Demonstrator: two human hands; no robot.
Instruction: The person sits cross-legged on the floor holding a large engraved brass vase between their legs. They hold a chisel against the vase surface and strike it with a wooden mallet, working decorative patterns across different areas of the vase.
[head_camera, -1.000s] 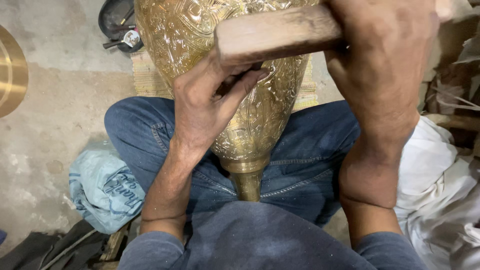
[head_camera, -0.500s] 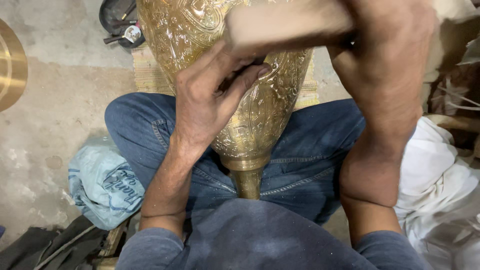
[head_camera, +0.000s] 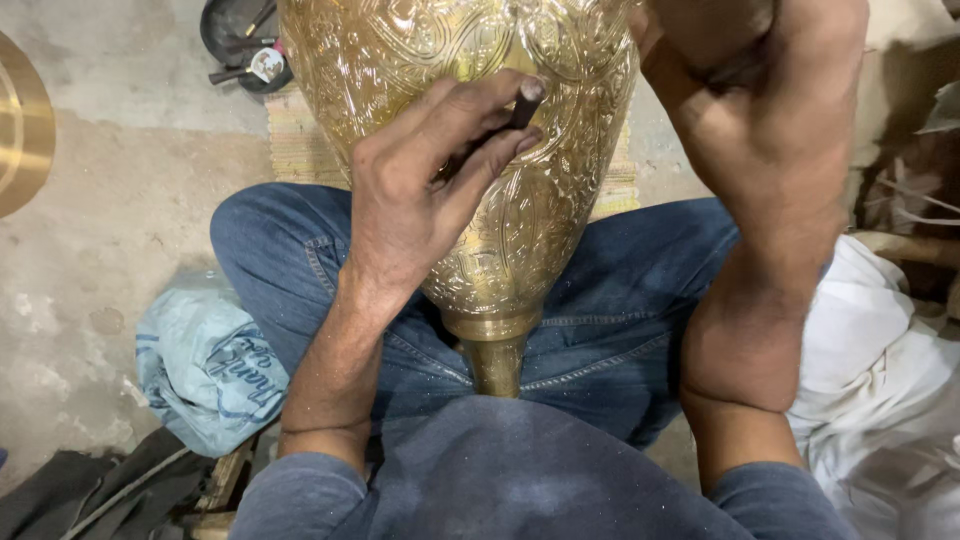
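Observation:
An engraved brass vase (head_camera: 520, 230) lies across my lap, its narrow neck pointing toward me between my jeans-clad legs (head_camera: 270, 240). My left hand (head_camera: 420, 190) rests on the vase's side and pinches a short dark chisel (head_camera: 522, 108) against the patterned surface. My right hand (head_camera: 780, 120) is raised at the upper right, fist closed around a wooden mallet (head_camera: 705, 30). Most of the mallet is hidden by the hand and cut off by the top edge.
A crumpled blue plastic bag (head_camera: 205, 365) lies on the concrete floor by my left leg. A brass disc (head_camera: 20, 125) shows at the left edge. A black bowl with small tools (head_camera: 245, 45) sits beyond a woven mat (head_camera: 300, 140). White cloth (head_camera: 870, 340) is piled at the right.
The mallet has swung up and to the right, so its wooden head has nearly left the picture. My left hand keeps the chisel on the vase, now more exposed.

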